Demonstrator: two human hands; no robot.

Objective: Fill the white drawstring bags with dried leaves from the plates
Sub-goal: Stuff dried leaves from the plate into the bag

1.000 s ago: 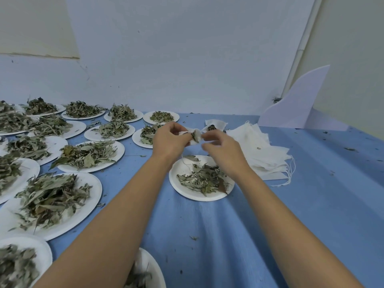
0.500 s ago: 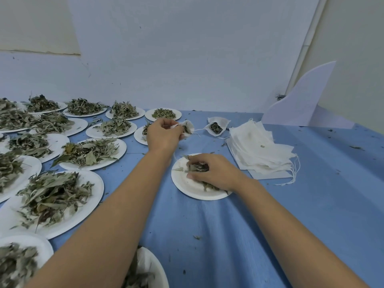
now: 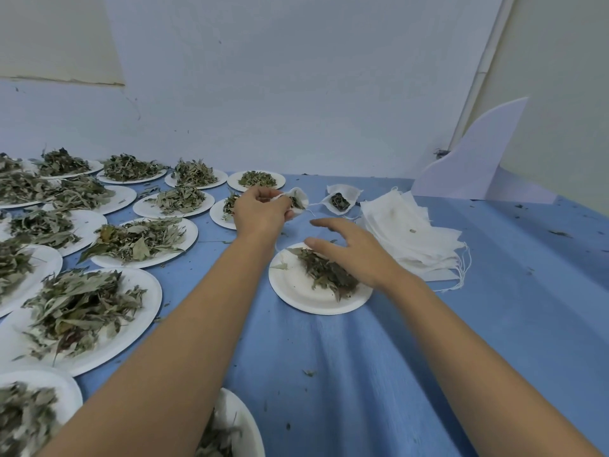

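Note:
My left hand (image 3: 260, 211) grips a small white drawstring bag (image 3: 299, 201) by its mouth, above the blue cloth; some leaves show inside it and its string hangs loose. My right hand (image 3: 349, 250) hovers with fingers spread and relaxed over a white plate (image 3: 296, 288) that holds a small heap of dried leaves (image 3: 326, 270). It holds nothing. A second bag with leaves in it (image 3: 341, 201) lies beyond. A stack of flat white bags (image 3: 415, 245) lies to the right of the plate.
Several white plates piled with dried leaves (image 3: 82, 305) cover the left side of the blue table (image 3: 494, 324). Another plate (image 3: 244, 420) sits at the near edge between my arms. A white board (image 3: 474, 159) leans at the back right. Leaf crumbs dot the cloth.
My right hand left the bag, dropped onto the plate's leaves, and now lifts off them with fingers spread. My left hand kept hold of the bag and stayed near the same place.

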